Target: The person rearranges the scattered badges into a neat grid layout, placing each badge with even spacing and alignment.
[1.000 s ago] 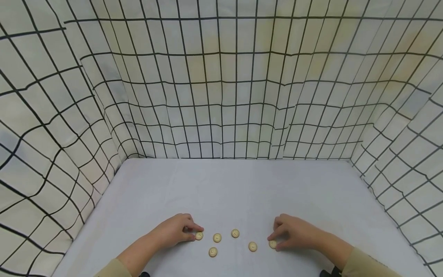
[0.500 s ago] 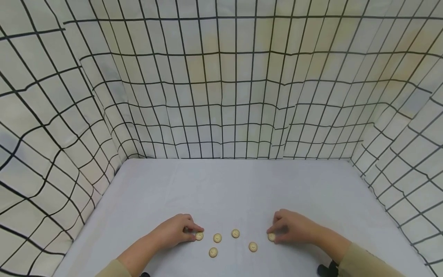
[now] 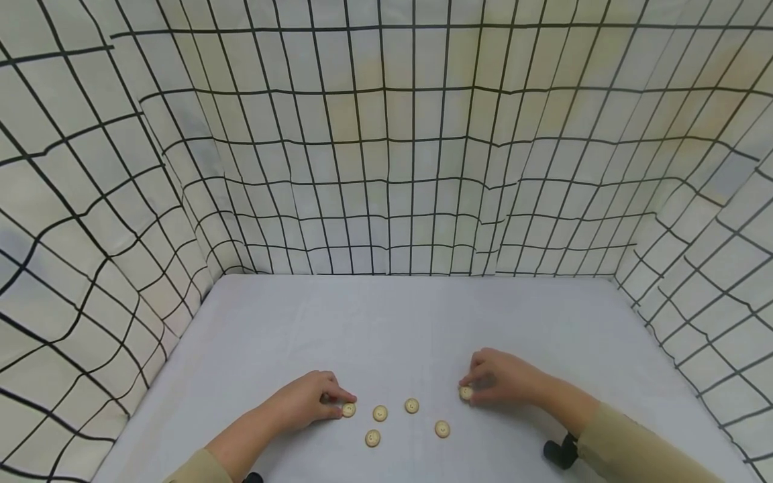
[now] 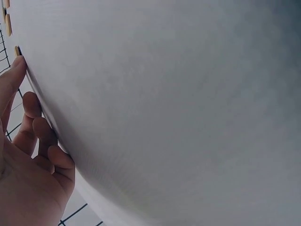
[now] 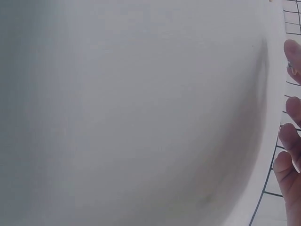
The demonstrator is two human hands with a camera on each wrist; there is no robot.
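In the head view my left hand (image 3: 308, 401) rests low on the white table, thumb and index finger pinching a pale yellow button (image 3: 348, 410) by its edges. The left wrist view shows that button (image 4: 18, 50) edge-on at the thumb tip, the other fingers curled. Further right, my right hand (image 3: 510, 379) grips another yellow button (image 3: 466, 393) between thumb and index finger. Only a sliver of this button (image 5: 292, 69) shows in the right wrist view, where the fingertips look raised off the cloth. Between the hands lie loose buttons, one (image 3: 380, 413) nearest the left hand.
More loose buttons (image 3: 412, 406) lie between the hands, one (image 3: 443, 429) towards the right and one (image 3: 372, 438) nearer the front. White cloth covers the table (image 3: 410, 329). White walls with a black grid net (image 3: 398, 161) enclose the back and both sides.
My right hand has moved away from the body and slightly left, carrying its button along. The left hand and the loose buttons stay where they were.
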